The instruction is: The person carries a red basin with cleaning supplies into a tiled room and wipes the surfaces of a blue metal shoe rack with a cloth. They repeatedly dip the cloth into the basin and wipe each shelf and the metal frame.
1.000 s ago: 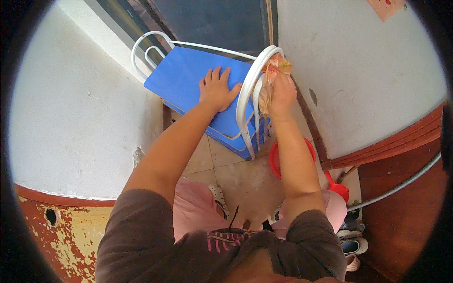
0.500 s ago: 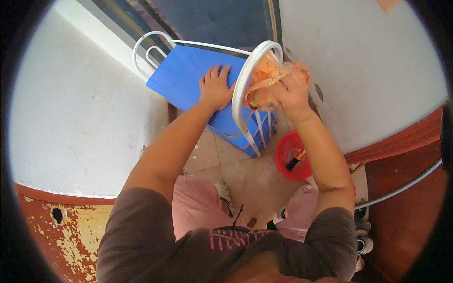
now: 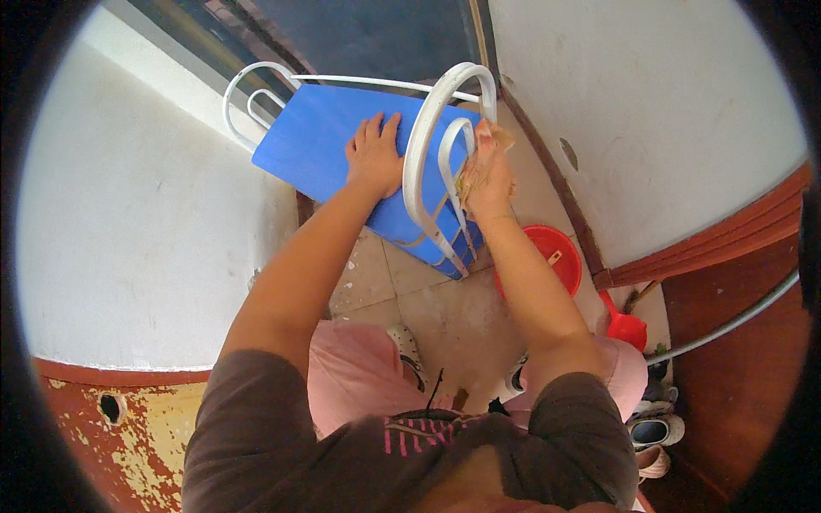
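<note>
A small rack with blue panels (image 3: 308, 128) and a white tubular frame (image 3: 419, 137) stands before me. My left hand (image 3: 376, 160) lies on its blue top with the fingers spread, near the curved end of the frame. My right hand (image 3: 487, 190) is closed around a crumpled orange-pink rag (image 3: 492, 144). It is at the outer side of the frame's right end, next to the smaller inner loop of tube. Part of the rag is hidden inside the fist.
A red basin (image 3: 560, 261) sits on the tiled floor beyond my right forearm, with a red scoop (image 3: 627, 329) nearby. Several shoes (image 3: 657, 430) line the right side. White walls (image 3: 154, 197) flank the rack, and a dark glass door (image 3: 385, 38) stands behind it.
My right hand has come down and left with the rag, from the top of the outer tube to beside the inner loop. My left hand stays on the blue panel.
</note>
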Action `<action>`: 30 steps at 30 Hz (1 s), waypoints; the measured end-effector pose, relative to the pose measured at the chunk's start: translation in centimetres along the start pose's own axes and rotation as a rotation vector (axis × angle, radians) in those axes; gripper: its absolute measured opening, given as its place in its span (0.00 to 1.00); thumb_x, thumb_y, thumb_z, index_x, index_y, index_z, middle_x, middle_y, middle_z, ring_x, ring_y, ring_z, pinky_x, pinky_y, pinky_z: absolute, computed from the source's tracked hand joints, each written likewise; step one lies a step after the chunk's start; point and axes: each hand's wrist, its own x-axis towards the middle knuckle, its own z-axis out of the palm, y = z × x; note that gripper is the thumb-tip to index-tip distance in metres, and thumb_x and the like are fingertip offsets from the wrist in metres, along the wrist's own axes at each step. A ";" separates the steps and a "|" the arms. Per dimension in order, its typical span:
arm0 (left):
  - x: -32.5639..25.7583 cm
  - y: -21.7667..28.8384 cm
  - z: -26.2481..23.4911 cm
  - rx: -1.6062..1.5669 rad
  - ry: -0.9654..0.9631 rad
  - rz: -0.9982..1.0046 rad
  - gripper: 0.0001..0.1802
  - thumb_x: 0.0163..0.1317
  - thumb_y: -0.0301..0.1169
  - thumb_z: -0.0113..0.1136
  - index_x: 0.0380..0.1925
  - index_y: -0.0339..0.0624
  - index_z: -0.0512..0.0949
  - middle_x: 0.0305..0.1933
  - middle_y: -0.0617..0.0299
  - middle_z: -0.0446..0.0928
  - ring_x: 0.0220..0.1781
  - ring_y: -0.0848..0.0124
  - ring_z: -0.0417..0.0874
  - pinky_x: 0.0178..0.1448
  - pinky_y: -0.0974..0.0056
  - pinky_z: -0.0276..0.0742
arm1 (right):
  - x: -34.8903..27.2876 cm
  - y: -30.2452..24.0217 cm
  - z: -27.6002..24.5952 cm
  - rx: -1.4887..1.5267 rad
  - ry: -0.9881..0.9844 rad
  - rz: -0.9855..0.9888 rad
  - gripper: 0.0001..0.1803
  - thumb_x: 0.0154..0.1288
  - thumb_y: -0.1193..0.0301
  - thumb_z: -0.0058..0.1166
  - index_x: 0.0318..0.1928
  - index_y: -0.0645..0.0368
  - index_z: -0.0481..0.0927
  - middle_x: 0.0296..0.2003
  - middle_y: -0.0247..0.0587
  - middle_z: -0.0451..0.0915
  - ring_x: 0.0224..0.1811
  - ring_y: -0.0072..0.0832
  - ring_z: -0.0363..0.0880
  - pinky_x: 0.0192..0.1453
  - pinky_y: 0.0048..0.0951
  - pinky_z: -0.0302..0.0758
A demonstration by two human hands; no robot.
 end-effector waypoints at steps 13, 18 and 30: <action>0.2 -0.2 0.7 0.003 0.022 0.026 0.40 0.58 0.57 0.51 0.68 0.52 0.59 0.72 0.52 0.54 0.74 0.51 0.51 0.73 0.45 0.46 | -3.6 8.0 -2.9 -0.217 -0.174 0.056 0.15 0.69 0.66 0.39 0.43 0.63 0.75 0.38 0.53 0.79 0.41 0.46 0.78 0.47 0.42 0.73; 0.7 -0.4 0.7 0.046 -0.038 0.027 0.41 0.60 0.60 0.48 0.68 0.52 0.58 0.72 0.51 0.54 0.74 0.51 0.51 0.72 0.45 0.46 | -0.9 2.5 -0.8 -0.566 -0.129 -0.158 0.17 0.62 0.64 0.47 0.47 0.61 0.74 0.39 0.54 0.76 0.43 0.51 0.74 0.48 0.49 0.69; 0.5 -0.3 0.0 -0.011 -0.023 0.047 0.41 0.60 0.61 0.49 0.67 0.50 0.60 0.71 0.48 0.56 0.74 0.49 0.52 0.72 0.43 0.46 | -5.7 11.0 -3.3 -0.477 -0.177 -0.157 0.17 0.70 0.68 0.39 0.55 0.59 0.71 0.47 0.57 0.75 0.51 0.50 0.74 0.54 0.39 0.71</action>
